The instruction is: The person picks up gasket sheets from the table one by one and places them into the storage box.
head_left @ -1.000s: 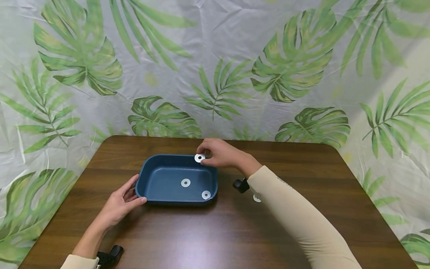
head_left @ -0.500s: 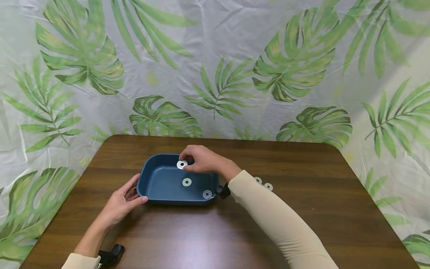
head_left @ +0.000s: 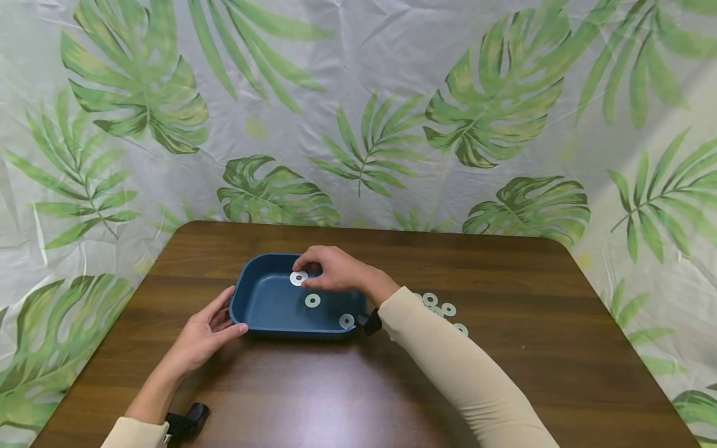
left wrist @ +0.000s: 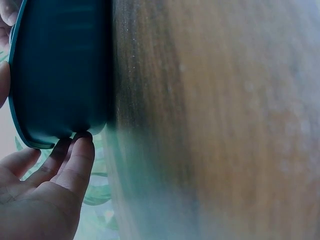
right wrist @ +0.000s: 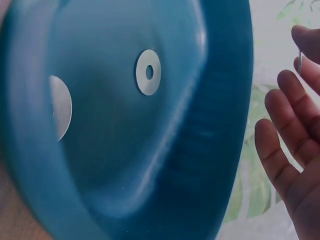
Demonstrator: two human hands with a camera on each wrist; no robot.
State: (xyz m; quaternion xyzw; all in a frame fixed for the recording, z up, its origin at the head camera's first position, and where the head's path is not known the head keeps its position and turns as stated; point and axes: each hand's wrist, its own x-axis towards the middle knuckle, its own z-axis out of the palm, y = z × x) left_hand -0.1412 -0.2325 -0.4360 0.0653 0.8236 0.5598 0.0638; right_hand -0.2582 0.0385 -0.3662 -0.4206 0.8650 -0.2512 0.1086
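Observation:
My left hand (head_left: 200, 339) holds the left end of a blue rectangular dish (head_left: 269, 308), with the thumb at the front corner and fingers on the end wall. In the left wrist view its fingertips (left wrist: 82, 142) press against the dish's outer side. Over the back half of the dish, my right hand (head_left: 335, 269) pinches a flat silver washer (head_left: 299, 278) between thumb and forefinger. The right wrist view shows this washer (right wrist: 300, 59) edge-on, the other fingers spread. Two washers are in the dish, one near the middle (head_left: 312, 300) and one at the front right corner (head_left: 346, 321).
Several loose washers (head_left: 449, 309) lie on the brown wooden table (head_left: 538, 373) right of the dish, partly hidden by the right sleeve (head_left: 448, 354). A leaf-patterned cloth (head_left: 386, 56) hangs behind the table's back edge.
My right hand has carried the pinched washer leftward from the dish's back right rim to over its inside. More washers show beside the sleeve. The left hand stays on the dish.

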